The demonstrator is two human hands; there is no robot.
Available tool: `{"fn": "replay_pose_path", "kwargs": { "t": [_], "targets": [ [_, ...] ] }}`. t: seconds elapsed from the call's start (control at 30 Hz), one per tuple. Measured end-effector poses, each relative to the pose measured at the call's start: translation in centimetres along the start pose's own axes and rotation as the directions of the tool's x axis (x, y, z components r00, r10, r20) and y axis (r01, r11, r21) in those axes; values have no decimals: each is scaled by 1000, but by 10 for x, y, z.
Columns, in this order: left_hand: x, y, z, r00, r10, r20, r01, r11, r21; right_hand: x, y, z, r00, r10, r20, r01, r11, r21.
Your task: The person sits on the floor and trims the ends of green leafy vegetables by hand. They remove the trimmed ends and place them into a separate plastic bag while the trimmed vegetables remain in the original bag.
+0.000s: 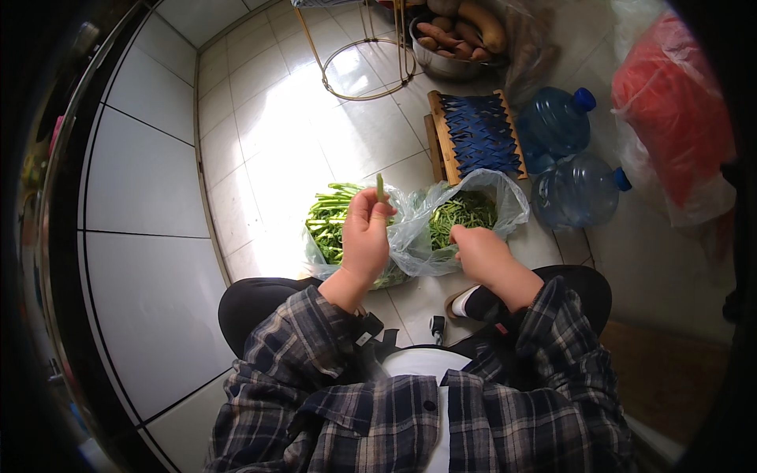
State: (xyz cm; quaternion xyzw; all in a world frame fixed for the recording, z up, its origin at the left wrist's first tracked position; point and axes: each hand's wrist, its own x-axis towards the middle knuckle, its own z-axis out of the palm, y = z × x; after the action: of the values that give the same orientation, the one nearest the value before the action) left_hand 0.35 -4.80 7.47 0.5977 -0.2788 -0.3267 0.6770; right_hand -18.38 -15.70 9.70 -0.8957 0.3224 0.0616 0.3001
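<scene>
My left hand (pixel 365 236) is raised over a clear plastic bag of leafy green vegetables, pinching a short green stalk (pixel 379 187) that points upward. Long pale-green stems (pixel 331 201) and leaves fill that bag on the left. Beside it, a second clear plastic bag (pixel 513 207) lies open, with shredded-looking green pieces (pixel 464 213) inside. Above the near edge of this right bag is my right hand (pixel 485 253), its fingers curled and the thumb side turned left. Whether anything small sits between those fingertips is hidden.
A wooden folding stool (pixel 480 136) with a woven blue seat stands beyond the right bag. Two large plastic water bottles (pixel 576 192) lie to its right, near a red plastic bag (pixel 671 112). Farther off are a metal pot (pixel 452 68) of root vegetables and a wire stand (pixel 331 88).
</scene>
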Motion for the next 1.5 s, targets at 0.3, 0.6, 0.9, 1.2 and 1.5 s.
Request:
{"fn": "replay_pose_path", "kwargs": {
  "t": [0.3, 0.6, 0.9, 1.2, 1.5],
  "targets": [
    [-17, 11, 10, 954, -206, 219, 134, 943, 306, 9, 8, -12, 982, 75, -175, -104, 981, -161],
    [-21, 14, 12, 934, -5, 357, -212, 797, 565, 7, -24, -19, 746, -482, -460, 428, 876, -223],
    [-23, 16, 10, 885, -17, 465, -339, 662, 668, 3, -20, -11, 829, -378, -412, 343, 926, -160],
    [-29, 12, 15, 920, -4, 392, -155, 916, 371, -3, -36, -9, 922, -114, -371, 305, 803, 512],
    [-31, 12, 18, 945, -60, 323, -64, 930, 362, 4, -36, -9, 868, -203, -454, 347, 901, 261]
  ]
}}
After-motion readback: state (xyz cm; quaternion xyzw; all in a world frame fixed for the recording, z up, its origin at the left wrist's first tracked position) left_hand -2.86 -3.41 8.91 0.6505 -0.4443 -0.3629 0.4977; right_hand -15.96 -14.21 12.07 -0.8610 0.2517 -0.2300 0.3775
